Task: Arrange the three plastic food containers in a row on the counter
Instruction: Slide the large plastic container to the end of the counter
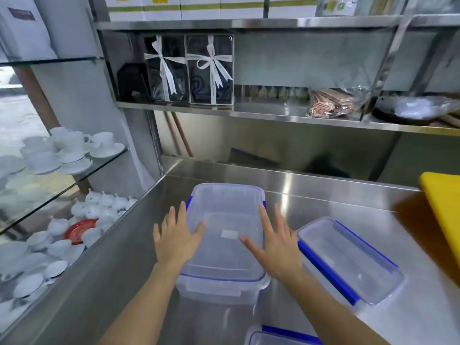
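A large clear plastic container point(225, 212) with a lid and blue clips stands on the steel counter point(323, 195), in the middle. My left hand point(175, 239) lies flat against its left side, fingers spread, thumb on the lid. On the lid's right part rests my right hand point(272, 241), also flat and spread. Neither hand grips it. A smaller clear container point(348, 257) with blue clips sits to the right, angled. The corner of a third container point(276, 336) shows at the bottom edge, mostly cut off.
A yellow board point(443, 210) lies at the counter's right end. Left of the counter, glass shelves hold white cups and saucers point(72, 150) and teapots point(99, 207). Steel shelves point(273, 115) above carry ribboned boxes point(189, 68) and a bag point(333, 103).
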`<state>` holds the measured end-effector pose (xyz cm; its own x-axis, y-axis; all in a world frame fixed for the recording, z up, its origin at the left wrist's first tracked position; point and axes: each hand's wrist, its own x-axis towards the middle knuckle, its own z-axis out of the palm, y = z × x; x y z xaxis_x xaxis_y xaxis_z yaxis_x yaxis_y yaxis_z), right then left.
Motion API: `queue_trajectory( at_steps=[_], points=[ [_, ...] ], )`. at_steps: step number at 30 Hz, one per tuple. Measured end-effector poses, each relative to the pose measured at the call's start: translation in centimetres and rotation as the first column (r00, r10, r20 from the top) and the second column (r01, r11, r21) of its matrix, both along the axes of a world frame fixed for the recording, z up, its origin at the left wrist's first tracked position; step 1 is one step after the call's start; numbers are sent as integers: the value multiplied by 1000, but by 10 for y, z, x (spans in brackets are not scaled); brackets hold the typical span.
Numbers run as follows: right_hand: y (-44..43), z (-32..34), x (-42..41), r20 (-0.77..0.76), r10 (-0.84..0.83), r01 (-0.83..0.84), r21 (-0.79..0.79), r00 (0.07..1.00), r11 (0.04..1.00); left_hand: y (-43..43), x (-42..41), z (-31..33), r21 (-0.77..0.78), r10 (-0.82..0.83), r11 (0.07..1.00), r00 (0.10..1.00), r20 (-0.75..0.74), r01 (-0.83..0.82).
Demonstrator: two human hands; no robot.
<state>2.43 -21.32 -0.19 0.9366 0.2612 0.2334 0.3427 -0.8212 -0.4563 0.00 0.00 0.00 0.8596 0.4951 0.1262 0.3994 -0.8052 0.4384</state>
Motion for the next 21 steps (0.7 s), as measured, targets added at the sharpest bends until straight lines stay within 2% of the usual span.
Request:
queue_trajectory(
  at_steps=[3,5,8,11,12,15,18,21],
  points=[
    [5,-13,-1,-211,-11,7,-20,977,1000,9,1,-9,-234,-14,972,989,-147,-21],
    [5,-21,0,-359,-23,18,-17,933,1000,16,3,-11,-409,-26,912,987,-158,-41],
    [4,-23,2,-400,-38,23,-41,916,999,28,7,-5,-596,-98,802,972,-212,-49],
    [3,-23,4,-414,-42,11,-77,909,997,42,7,3,-763,-266,638,899,-348,-106],
    [3,-24,4,-438,-40,17,-56,898,998,44,6,6,-779,-311,611,863,-398,-139],
    [4,-25,8,-496,-9,40,51,868,998,47,6,12,-753,-369,639,798,-478,-156],
    [7,-29,12,-492,14,47,111,870,993,48,10,11,-738,-383,665,796,-469,-116],
    [11,-31,20,-477,-6,54,86,879,995,54,17,6,-754,-407,657,837,-366,-10]
  ],
)
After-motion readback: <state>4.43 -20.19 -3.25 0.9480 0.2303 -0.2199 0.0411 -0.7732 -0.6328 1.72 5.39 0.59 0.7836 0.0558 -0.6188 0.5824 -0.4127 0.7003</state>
